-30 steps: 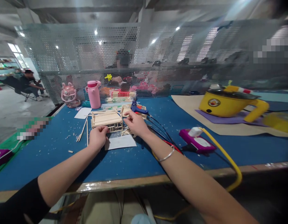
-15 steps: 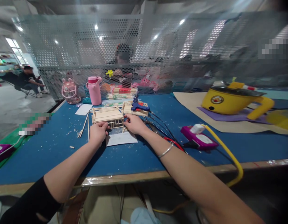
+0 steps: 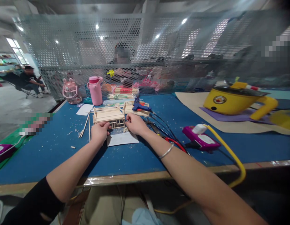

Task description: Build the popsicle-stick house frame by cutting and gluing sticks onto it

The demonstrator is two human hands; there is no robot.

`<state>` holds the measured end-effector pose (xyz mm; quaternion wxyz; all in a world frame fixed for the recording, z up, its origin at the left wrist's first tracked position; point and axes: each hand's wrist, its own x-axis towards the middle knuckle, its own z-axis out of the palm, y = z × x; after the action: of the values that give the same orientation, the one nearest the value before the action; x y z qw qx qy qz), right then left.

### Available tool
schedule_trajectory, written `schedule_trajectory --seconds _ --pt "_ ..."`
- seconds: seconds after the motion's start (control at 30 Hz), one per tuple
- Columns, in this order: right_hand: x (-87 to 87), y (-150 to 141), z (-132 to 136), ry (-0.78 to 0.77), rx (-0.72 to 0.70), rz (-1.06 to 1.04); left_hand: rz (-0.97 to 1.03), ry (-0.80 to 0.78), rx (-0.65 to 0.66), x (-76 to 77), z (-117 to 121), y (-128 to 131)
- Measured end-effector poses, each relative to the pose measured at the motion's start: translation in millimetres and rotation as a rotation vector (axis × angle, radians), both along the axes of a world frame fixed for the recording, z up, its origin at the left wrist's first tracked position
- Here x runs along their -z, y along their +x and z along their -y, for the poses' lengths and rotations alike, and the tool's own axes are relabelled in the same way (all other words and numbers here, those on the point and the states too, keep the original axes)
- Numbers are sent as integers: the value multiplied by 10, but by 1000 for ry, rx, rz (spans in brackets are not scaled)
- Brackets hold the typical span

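A small model house of wooden sticks (image 3: 109, 116) stands on the blue table (image 3: 126, 159), partly over a white sheet of paper (image 3: 122, 139). My left hand (image 3: 100, 131) grips its near left bottom edge with curled fingers. My right hand (image 3: 134, 123) pinches the near right corner, thumb and fingers pressed to the sticks. A blue glue gun (image 3: 140, 107) lies just behind the model on a flat stick panel. Loose sticks (image 3: 84, 126) lie to the left of the model.
A pink bottle (image 3: 96, 90) and a pink cup (image 3: 70, 92) stand at the back left. A purple power strip (image 3: 200, 139) with a yellow cable sits to the right, and a yellow electric pot (image 3: 234, 100) beyond it. People sit behind the mesh screen (image 3: 159, 53).
My right hand came down from the top right of the model to its near right corner. The left hand stayed on the model's near edge.
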<state>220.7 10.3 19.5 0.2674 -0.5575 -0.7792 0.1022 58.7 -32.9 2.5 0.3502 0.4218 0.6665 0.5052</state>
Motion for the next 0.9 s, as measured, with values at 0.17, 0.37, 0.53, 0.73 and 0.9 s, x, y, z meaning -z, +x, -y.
schedule_trajectory --seconds 0.17,0.37,0.53,0.73,0.9 --pt "-26 -16 41 65 -11 37 -4 12 -5 -12 3 9" --pt "-56 -33 94 146 -180 95 -1 14 -4 -4 4 13" --pt "-42 -51 101 182 -332 158 5 48 -4 20 -8 8" --pt "-26 -74 119 175 -301 169 -40 47 4 -2 -3 6" --pt "-26 -73 125 177 -311 167 -27 21 4 -5 5 16"
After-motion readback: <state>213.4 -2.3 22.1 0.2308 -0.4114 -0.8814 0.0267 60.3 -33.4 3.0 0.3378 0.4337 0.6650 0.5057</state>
